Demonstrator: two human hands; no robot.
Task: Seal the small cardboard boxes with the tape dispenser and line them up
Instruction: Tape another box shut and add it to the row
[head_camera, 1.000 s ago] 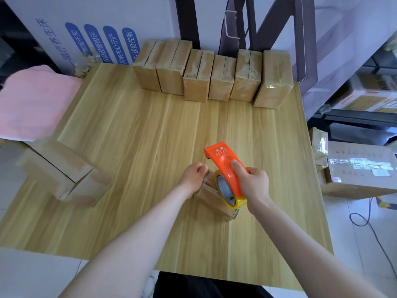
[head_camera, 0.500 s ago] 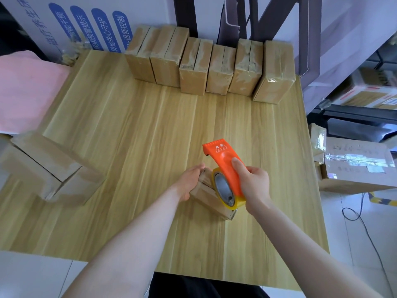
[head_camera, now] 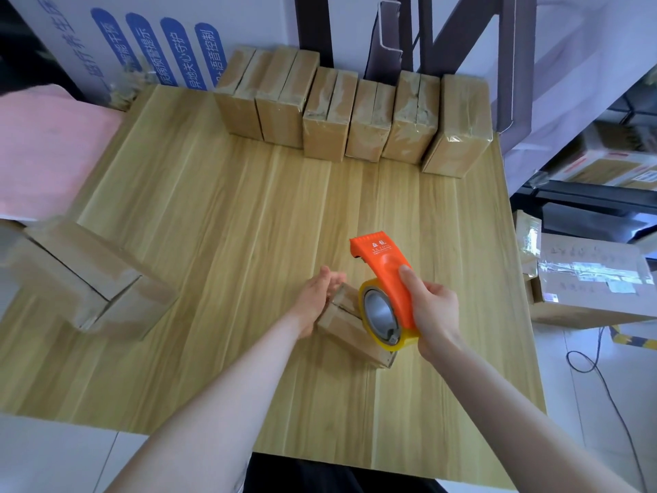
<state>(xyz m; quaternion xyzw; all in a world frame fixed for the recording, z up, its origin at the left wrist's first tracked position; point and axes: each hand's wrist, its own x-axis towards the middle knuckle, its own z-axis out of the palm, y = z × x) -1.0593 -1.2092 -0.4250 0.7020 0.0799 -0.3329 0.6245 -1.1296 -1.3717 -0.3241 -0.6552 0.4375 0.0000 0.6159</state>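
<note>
A small cardboard box (head_camera: 346, 330) lies on the wooden table (head_camera: 227, 243) near its front right. My left hand (head_camera: 316, 297) touches the box's left end with fingers nearly straight. My right hand (head_camera: 432, 311) grips an orange tape dispenser (head_camera: 385, 279) with a yellowish tape roll, held over the box's right part. The dispenser hides much of the box top. Several taped boxes (head_camera: 352, 119) stand in a row along the table's far edge.
Two larger cardboard boxes (head_camera: 85, 279) overhang the table's left edge. A pink cloth (head_camera: 46, 151) lies at the far left. A taped carton (head_camera: 586, 279) sits on the floor to the right, with a cable beside it. A white printed carton stands behind the table.
My left fingers have uncurled from a grip on the box's end to a nearly straight touch. The dispenser has lifted and tilted slightly over the box.
</note>
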